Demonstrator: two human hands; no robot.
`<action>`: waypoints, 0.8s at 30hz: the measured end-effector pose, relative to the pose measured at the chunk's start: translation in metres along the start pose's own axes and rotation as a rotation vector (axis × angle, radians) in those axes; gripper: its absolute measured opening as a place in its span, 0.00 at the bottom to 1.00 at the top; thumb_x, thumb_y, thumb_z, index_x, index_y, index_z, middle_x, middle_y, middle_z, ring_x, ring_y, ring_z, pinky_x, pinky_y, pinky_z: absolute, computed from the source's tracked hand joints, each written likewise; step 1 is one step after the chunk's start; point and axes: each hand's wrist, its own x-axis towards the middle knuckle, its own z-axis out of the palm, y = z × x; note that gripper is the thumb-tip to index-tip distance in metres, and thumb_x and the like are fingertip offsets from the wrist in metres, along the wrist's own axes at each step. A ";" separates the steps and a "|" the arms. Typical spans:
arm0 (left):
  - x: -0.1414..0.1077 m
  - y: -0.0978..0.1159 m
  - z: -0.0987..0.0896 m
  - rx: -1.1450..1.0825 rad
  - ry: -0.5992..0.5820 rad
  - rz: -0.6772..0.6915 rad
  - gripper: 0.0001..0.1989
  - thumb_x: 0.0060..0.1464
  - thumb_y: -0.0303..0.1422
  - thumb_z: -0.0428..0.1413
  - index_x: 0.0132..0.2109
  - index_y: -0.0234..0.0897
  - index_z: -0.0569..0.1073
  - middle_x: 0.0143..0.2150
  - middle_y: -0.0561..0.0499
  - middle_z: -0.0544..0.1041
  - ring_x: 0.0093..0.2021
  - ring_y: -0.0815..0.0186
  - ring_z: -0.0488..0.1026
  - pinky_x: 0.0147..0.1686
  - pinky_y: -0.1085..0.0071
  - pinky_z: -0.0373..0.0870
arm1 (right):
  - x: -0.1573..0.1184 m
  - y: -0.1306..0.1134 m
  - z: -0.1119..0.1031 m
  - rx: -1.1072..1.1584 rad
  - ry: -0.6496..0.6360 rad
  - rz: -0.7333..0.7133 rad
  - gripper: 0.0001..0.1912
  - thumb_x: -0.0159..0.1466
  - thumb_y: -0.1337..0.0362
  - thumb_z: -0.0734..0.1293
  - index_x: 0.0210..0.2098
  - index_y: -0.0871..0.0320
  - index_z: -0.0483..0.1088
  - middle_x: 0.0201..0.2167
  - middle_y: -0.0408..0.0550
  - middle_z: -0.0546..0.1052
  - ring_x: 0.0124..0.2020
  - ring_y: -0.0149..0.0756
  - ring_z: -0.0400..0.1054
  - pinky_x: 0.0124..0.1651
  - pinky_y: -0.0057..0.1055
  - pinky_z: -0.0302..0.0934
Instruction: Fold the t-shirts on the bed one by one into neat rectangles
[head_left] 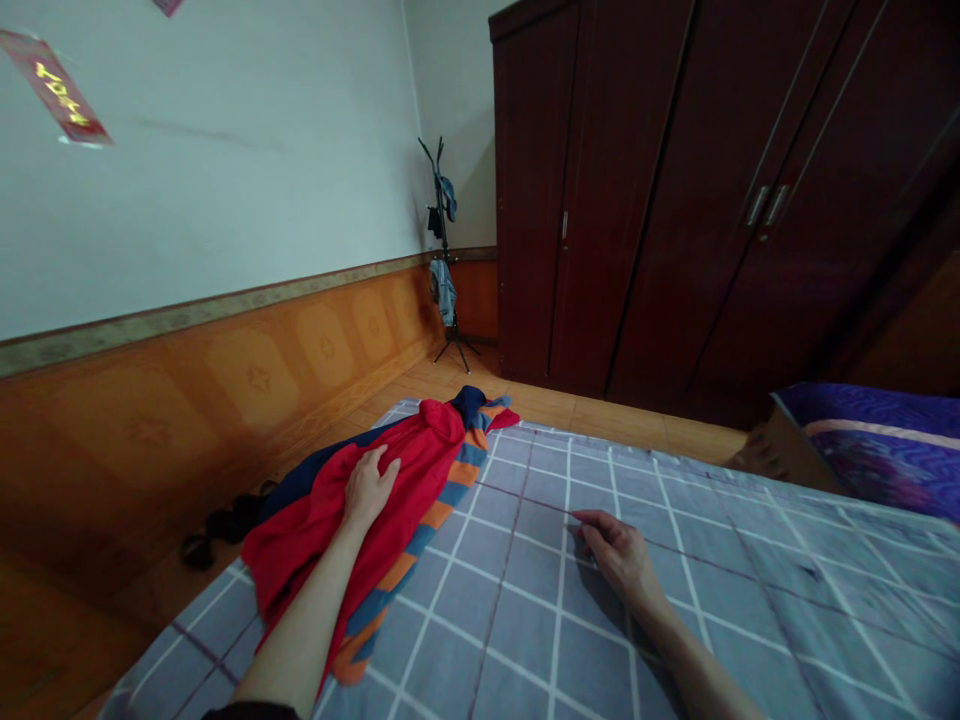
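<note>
Resting: left hand (367, 488) on unlabelled red garment (330, 520).

A pale wall (225, 150) runs along the left, with an orange-brown patterned wainscot (187, 390) below it and a narrow decorative border between the two. A red paper strip with gold characters (56, 90) hangs tilted high on the wall. The floor (600, 410) is warm orange-brown. In the far corner stands a black coat stand (444, 260) with blue garments hung on it. A large dark reddish-brown wardrobe (675, 200) with metal handles fills the right side. Dark shoes (225, 525) lie on the floor by the wainscot. At the right edge lies purple patterned bedding (877, 440). The light is dim and even.
</note>
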 end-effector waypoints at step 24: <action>-0.116 0.139 -0.042 -0.218 -0.141 0.422 0.10 0.56 0.30 0.54 0.45 0.43 0.73 0.47 0.48 0.74 0.50 0.59 0.70 0.52 0.60 0.67 | -0.016 -0.029 0.012 0.003 -0.146 -0.004 0.25 0.51 0.49 0.66 0.39 0.63 0.75 0.24 0.49 0.76 0.25 0.38 0.68 0.29 0.32 0.60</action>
